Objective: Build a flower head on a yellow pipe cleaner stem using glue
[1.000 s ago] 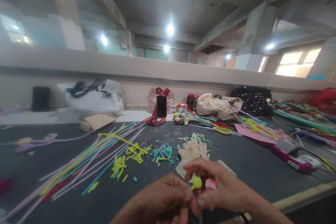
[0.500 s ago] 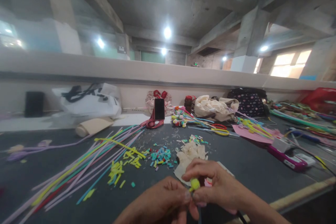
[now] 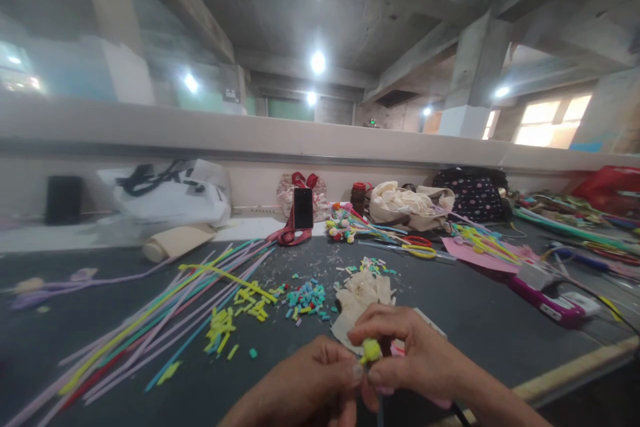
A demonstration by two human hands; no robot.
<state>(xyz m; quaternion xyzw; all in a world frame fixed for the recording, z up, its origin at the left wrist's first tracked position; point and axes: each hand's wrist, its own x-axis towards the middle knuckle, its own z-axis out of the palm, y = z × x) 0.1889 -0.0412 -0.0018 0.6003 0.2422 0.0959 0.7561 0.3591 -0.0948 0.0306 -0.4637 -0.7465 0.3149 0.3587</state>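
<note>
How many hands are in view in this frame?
2. The left hand is at bottom centre; the right hand is just beside it, both meeting at a small yellow fuzzy pompom. No other person's hands show.

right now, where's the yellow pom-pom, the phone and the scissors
yellow pom-pom (image 3: 371,349), head view, the middle of the fuzzy ball
phone (image 3: 303,207), head view, the middle of its dark screen
scissors (image 3: 421,246), head view, where the red and yellow handles meet

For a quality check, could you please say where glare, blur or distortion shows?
Head view: ceiling lamp and window glare white; left edge blurred; ledge bows from the lens; left hand, right hand and yellow ball fairly sharp.
</note>
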